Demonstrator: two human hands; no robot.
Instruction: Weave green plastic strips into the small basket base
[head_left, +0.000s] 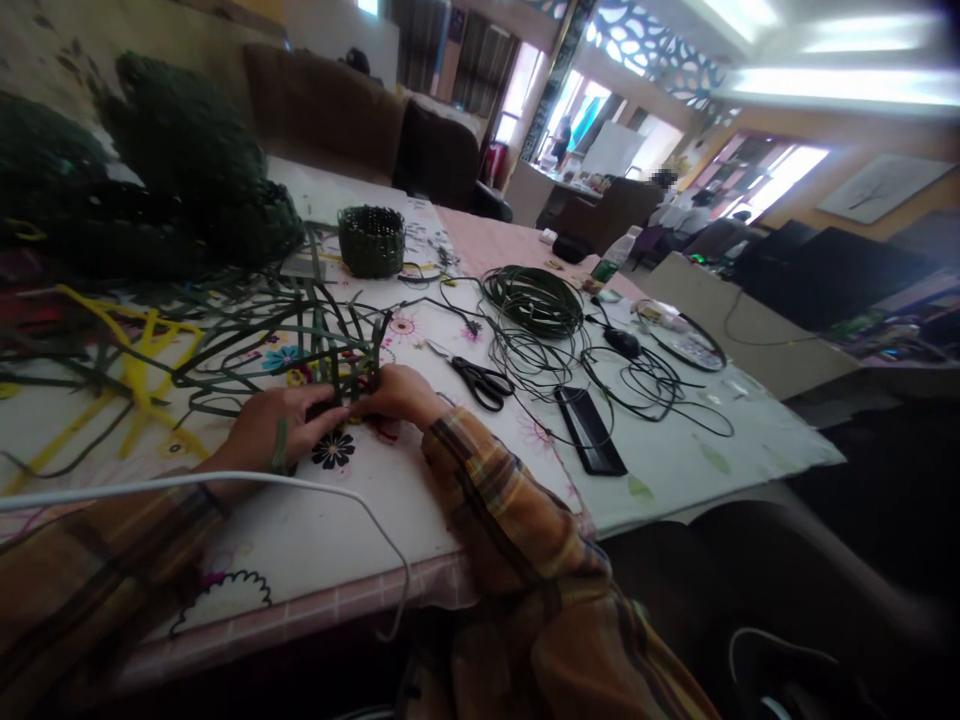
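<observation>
A small weave of dark green strips (349,375) lies on the flowered tablecloth, with long loose ends spreading up and left. My left hand (274,425) holds its near left edge, thumb and fingers pinched on the strips. On the near right edge my right hand (403,395) has its bent fingers closed on the strips; its fingertips are partly hidden. Bits of yellow and red show among the strips near my fingers. Yellow strips (139,370) lie crossed to the left. Right of my right hand is a pair of black-handled scissors (476,378).
A woven green basket (371,243) stands behind the weave; dark green woven pieces (180,160) are heaped at left. Coiled strips (532,300), a black tray-like piece (590,430) and a bottle (616,255) are to the right. A white cable (300,483) crosses in front of my left arm.
</observation>
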